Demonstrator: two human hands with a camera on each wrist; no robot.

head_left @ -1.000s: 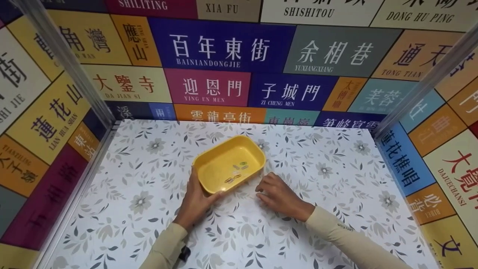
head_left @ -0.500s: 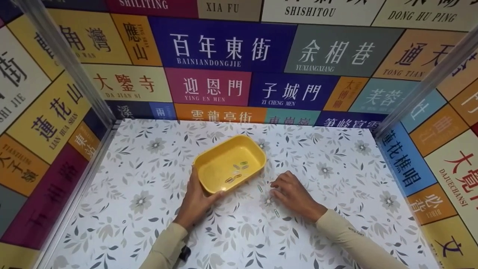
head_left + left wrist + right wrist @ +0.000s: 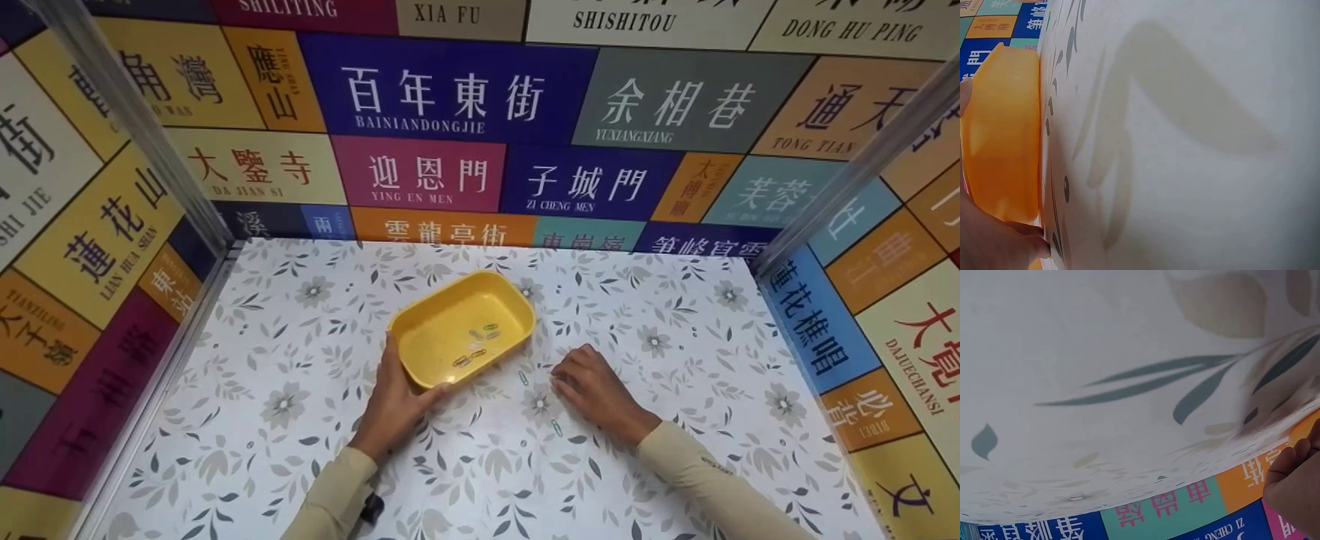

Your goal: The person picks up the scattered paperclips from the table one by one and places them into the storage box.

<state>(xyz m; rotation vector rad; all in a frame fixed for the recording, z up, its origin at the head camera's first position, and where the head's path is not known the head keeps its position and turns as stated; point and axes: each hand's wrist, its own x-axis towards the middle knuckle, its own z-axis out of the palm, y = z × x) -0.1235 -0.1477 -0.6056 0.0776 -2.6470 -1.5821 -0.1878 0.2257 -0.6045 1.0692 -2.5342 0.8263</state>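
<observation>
A yellow plastic box (image 3: 431,324) stands slantwise on the patterned surface, with several paper clips (image 3: 475,345) lying on its floor toward the right. My left hand (image 3: 394,409) grips its near left corner, thumb along the near side and fingers on the left side. Two green paper clips lie outside: one (image 3: 523,378) close to the box, the other (image 3: 556,428) nearer me. Just right of them, my right hand (image 3: 600,394) rests with loosely bent fingers, and nothing shows between them. In the right wrist view only part of that hand (image 3: 1297,486) appears, at the right edge.
White cloth or paper with grey leaves and flowers covers the table (image 3: 285,465). Panels of coloured street-name signs (image 3: 442,90) close off the back and both sides. Clear posts stand at the left (image 3: 172,165) and right (image 3: 817,195) corners.
My right hand has drawn away from the box to the right, and two green paper clips now show on the table where it was. The left hand and the box have stayed put.
</observation>
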